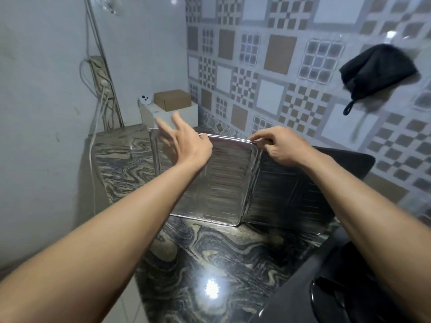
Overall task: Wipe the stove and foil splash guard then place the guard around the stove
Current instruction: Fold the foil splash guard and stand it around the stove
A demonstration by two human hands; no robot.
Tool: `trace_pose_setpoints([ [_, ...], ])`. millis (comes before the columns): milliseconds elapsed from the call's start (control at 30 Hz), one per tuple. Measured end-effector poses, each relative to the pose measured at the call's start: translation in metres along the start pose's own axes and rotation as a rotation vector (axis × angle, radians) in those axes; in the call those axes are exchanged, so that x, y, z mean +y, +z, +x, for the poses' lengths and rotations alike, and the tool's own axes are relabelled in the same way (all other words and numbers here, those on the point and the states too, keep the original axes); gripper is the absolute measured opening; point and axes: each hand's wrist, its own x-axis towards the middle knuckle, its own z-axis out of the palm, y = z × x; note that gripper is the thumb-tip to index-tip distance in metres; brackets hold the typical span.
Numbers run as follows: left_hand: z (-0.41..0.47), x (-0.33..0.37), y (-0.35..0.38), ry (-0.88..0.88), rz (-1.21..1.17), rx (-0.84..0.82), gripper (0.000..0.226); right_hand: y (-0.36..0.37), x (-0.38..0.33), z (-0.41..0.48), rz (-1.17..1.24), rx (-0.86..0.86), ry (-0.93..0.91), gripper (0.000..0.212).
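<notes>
Now we stand the foil splash guard up on the counter, toward its back edge, just left of the black stove at the counter's right side; our right hand pinches the guard's top rim at the fold, so the thin sheet does not flop over; our left hand is loose with fingers spread wide, gripping nothing, close to the top rim, maybe to steady the left panel; the panels are bent open like a book so the guard can stand; a black cloth hangs on the tiled wall, so we think the wiping is done; the guard is not yet around the stove.
</notes>
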Motion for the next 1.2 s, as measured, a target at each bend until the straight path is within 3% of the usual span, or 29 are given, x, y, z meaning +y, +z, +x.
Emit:
trace_pose_setpoints([
  [100,-0.007,0.004,0.012,-0.261,-0.182,-0.127,0.112,-0.002,0.0,-0.002,0.011,-0.029,0.004,0.065],
  [167,-0.009,0.003,0.019,-0.289,-0.236,-0.14,0.126,-0.004,-0.001,-0.004,0.048,-0.042,0.013,0.072],
  [233,-0.008,0.003,0.025,-0.308,-0.275,-0.138,0.136,-0.006,-0.004,-0.007,0.09,-0.059,0.033,0.076],
  [433,-0.002,-0.002,0.032,-0.343,-0.278,-0.194,0.148,-0.011,-0.007,-0.012,0.157,-0.075,0.016,0.057],
  [600,0.003,0.007,0.027,-0.417,-0.392,-0.22,0.144,-0.011,-0.008,-0.01,0.148,-0.093,0.011,0.06],
  [767,-0.001,0.01,0.022,-0.378,-0.367,-0.303,0.151,-0.012,-0.008,-0.006,0.197,-0.123,-0.005,0.055],
  [900,-0.001,0.011,0.02,-0.391,-0.364,-0.336,0.151,-0.011,-0.003,-0.003,0.153,-0.121,-0.017,0.064],
  [1100,0.01,0.016,0.021,-0.452,-0.503,-0.334,0.1,0.003,0.01,0.01,-0.009,-0.092,-0.098,0.067],
  [1200,0.025,0.007,0.033,-0.379,-0.471,-0.321,0.096,0.012,0.023,0.015,-0.149,0.036,-0.153,0.067],
])
